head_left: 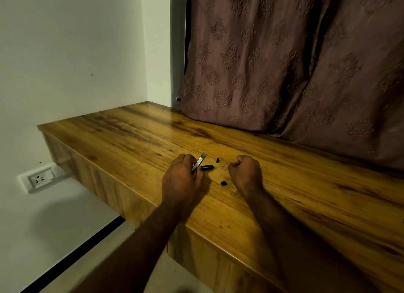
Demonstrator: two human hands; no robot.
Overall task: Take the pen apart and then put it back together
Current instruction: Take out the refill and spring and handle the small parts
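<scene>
Gripping the pen barrel (200, 161) in our left hand (183, 179), we curl the fingers round its near end. Its far end pokes out past the knuckles, tilted up and to the right. Our right hand (246, 172) sits to the right, apart from the left, with its fingers curled in tight. We cannot tell whether it pinches something thin, as it is too small to read.

Between the hands, loose pen parts lie on the wooden shelf (306, 183). A black cap-like piece (207, 167) lies just right of the left hand's fingers. A small black bit (217, 160) lies a little farther off. A tiny pale bit (222, 165) lies near it, toward the right hand. Another black bit (223, 183) lies nearer to us, between the two wrists.

Both forearms cross the shelf's near edge. At the far right a brown patterned curtain (284, 63) hangs down onto the shelf top. A pale wall (65, 52) fills the left, with a white socket (40, 179) low on it, below the shelf's left end.
</scene>
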